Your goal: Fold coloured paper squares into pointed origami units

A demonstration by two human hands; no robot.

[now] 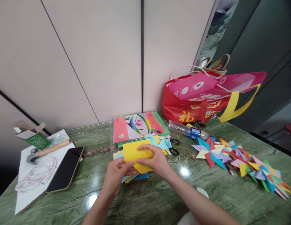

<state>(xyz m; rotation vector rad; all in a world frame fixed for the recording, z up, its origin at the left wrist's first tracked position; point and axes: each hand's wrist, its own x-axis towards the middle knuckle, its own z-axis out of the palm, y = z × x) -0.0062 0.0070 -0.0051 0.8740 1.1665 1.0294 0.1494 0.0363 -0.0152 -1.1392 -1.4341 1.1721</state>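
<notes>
A sheet of yellow paper [133, 150], folded to a point at its lower edge, is held up between both hands. My left hand [118, 176] pinches its lower left part between thumb and fingers. At the right side, my right hand [157, 159] grips it with the thumb in front and the fingers along the edge. Beneath the hands lies a stack of coloured paper sheets [142, 176], partly hidden. Light-blue and yellow folded paper pieces [160, 142] rest just behind my right hand, beside black-handled scissors [175, 151].
Behind the hands lies a coloured paper pack [136, 126]. Right are a plastic bottle [189, 130], a red gift bag [192, 100] and several folded paper stars [211, 152]. On the left, a white board [22, 200] bears a hammer [51, 150], beads [37, 175] and a phone [65, 168].
</notes>
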